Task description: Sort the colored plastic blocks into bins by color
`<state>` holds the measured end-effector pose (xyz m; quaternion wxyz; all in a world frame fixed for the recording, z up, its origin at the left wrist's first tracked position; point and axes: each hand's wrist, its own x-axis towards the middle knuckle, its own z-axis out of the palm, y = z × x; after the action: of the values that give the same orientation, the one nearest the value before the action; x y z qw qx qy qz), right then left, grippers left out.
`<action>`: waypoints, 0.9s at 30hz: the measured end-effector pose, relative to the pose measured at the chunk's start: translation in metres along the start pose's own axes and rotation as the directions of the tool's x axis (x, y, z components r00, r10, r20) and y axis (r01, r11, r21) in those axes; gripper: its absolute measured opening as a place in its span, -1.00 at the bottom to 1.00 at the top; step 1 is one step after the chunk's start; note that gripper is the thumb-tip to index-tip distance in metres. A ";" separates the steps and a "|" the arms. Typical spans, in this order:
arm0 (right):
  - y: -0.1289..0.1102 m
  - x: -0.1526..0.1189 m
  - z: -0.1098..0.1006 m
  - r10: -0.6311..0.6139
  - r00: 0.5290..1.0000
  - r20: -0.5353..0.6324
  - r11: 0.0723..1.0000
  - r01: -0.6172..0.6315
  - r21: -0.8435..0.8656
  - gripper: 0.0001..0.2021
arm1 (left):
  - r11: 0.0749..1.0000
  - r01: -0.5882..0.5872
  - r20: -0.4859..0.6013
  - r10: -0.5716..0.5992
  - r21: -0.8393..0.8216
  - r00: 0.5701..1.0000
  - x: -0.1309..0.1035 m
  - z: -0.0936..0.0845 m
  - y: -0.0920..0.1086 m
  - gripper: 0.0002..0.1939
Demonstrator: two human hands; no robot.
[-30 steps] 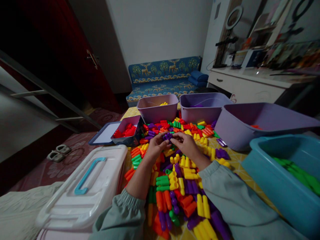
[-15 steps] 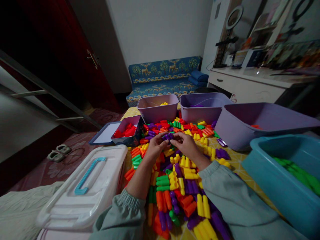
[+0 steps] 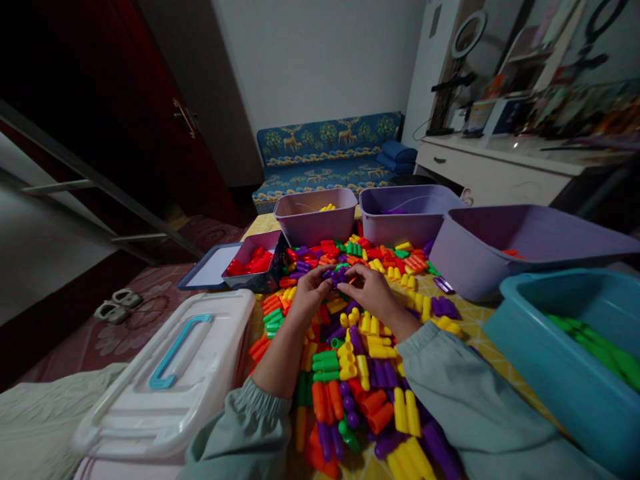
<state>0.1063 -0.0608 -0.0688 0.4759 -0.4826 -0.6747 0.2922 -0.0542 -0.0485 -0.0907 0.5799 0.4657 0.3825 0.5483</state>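
Both hands meet over the middle of a pile of coloured plastic pieces. Between their fingertips is a purple piece (image 3: 336,275). My left hand (image 3: 311,293) pinches it from the left, with thumb and fingers closed on it. From the right, my right hand (image 3: 369,291) grips the same purple piece. Yellow pieces (image 3: 375,325), green pieces (image 3: 325,363) and orange pieces (image 3: 327,402) lie under and in front of the hands, with more purple ones among them.
Lilac bins (image 3: 317,223) stand along the back. A teal tub (image 3: 560,347) with green pieces is at the right. At the left are a small box (image 3: 277,263) of red pieces and a white lidded box (image 3: 200,347).
The purple piece has turned between the fingers and shows a different side. My fingers have shifted slightly around it, while both forearms stay in place.
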 end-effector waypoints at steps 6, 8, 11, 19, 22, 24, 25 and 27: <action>0.002 0.000 0.002 0.003 1.000 0.030 0.998 -0.005 0.070 -0.76 | 0.999 -0.007 0.071 0.010 -0.036 0.997 0.000 -0.001 -0.001 -0.42; 0.001 0.000 0.002 -0.007 0.999 0.038 0.998 0.005 0.058 -0.75 | 0.998 -0.019 0.092 0.024 -0.056 0.995 0.000 0.000 -0.001 -0.38; 0.001 -0.001 0.001 -0.023 1.000 0.017 1.000 0.023 -0.007 -0.77 | 0.997 -0.032 0.069 0.037 -0.068 0.997 -0.001 0.001 0.000 -0.33; -0.009 0.004 -0.012 0.038 0.999 0.039 0.992 -0.043 0.119 -0.70 | 0.997 0.022 -0.046 -0.026 -0.072 0.999 -0.009 0.004 0.011 -0.30; -0.021 0.013 -0.028 0.117 0.991 0.067 0.943 -0.132 0.304 -0.49 | 0.997 0.053 -0.062 -0.056 -0.049 0.997 -0.012 0.007 0.015 -0.34; -0.029 0.028 -0.043 0.185 0.983 -0.010 0.883 -0.162 0.441 -0.49 | 0.997 0.070 -0.069 -0.072 -0.032 0.995 -0.012 0.008 0.015 -0.43; -0.033 0.038 -0.051 0.222 0.972 -0.078 0.844 -0.151 0.515 -0.54 | 0.997 0.077 -0.067 -0.079 -0.023 0.995 -0.012 0.008 0.015 -0.48; -0.040 0.063 -0.068 0.313 0.932 -0.181 0.727 -0.113 0.678 -0.65 | 0.997 0.083 -0.067 -0.083 -0.008 0.994 -0.012 0.008 0.014 -0.55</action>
<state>0.1490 -0.0215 0.0135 0.6689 -0.3960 -0.3929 0.4913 -0.0523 -0.0620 -0.0760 0.5900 0.4293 0.4196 0.5400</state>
